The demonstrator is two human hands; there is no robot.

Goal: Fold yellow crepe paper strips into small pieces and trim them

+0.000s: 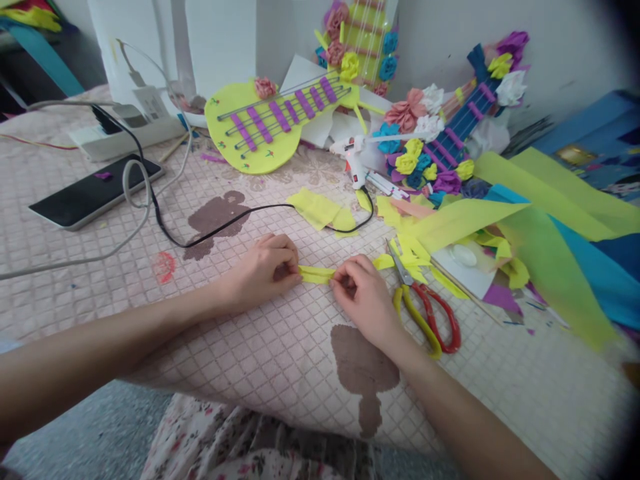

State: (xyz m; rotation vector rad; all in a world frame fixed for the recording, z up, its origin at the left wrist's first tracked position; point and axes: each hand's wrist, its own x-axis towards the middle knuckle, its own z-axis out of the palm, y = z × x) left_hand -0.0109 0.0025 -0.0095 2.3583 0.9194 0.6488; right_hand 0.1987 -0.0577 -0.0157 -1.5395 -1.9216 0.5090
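A narrow yellow crepe paper strip [316,274] stretches between my two hands, just above the quilted cloth. My left hand [270,270] pinches its left end between thumb and fingers. At the other side my right hand [365,293] has its fingers closed on the strip, and some yellow paper shows beyond the knuckles. Scissors [425,307] with one red and one yellow handle lie right beside my right hand, blades pointing away from me. Yellow paper scraps [410,257] lie around the blades.
A hot glue gun [354,163] stands behind, its black cord [215,235] crossing the cloth. Further back are a yellow paper guitar [260,157] and a blue flowered one [453,137]. A phone [95,193] and power strip [110,137] lie left; crepe sheets [565,267] cover the right.
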